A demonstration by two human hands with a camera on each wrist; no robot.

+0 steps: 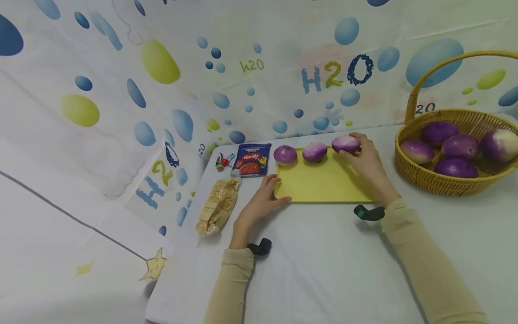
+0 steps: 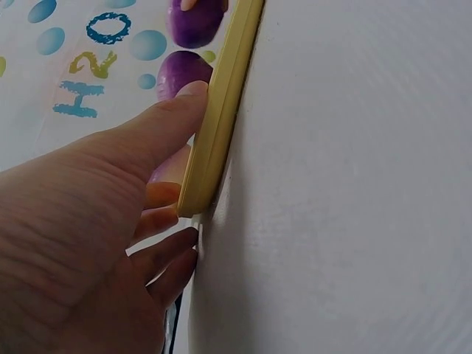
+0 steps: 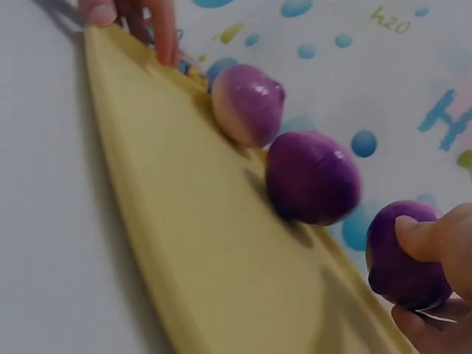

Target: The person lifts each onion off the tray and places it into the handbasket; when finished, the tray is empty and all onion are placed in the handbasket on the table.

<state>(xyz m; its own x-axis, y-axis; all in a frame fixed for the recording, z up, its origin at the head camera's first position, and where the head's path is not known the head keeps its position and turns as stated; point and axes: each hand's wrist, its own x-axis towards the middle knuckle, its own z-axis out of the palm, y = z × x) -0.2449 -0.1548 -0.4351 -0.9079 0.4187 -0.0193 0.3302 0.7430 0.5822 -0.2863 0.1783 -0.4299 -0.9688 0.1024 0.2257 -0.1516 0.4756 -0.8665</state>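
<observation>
A purple-and-white turnip (image 1: 346, 144) is in my right hand (image 1: 367, 162), pinched between thumb and fingers over the far right edge of a yellow tray (image 1: 319, 182). Along that far edge sit two more turnips, one at the left corner (image 1: 285, 155) and one at the middle (image 1: 314, 152). My left hand (image 1: 261, 200) holds the tray's near left corner, its thumb (image 2: 184, 99) at the front rim and its fingers at the left side. In the right wrist view, the right thumb (image 3: 420, 237) presses on the held turnip's smooth purple skin.
A wicker basket (image 1: 441, 186) with several turnips stands at the right, its handle arching high. Left of the tray lie a blue Barilla pouch (image 1: 252, 159), a bag of pale beans or grains (image 1: 218, 207) and small red and green trinkets (image 1: 222, 162). A patterned curtain hangs behind.
</observation>
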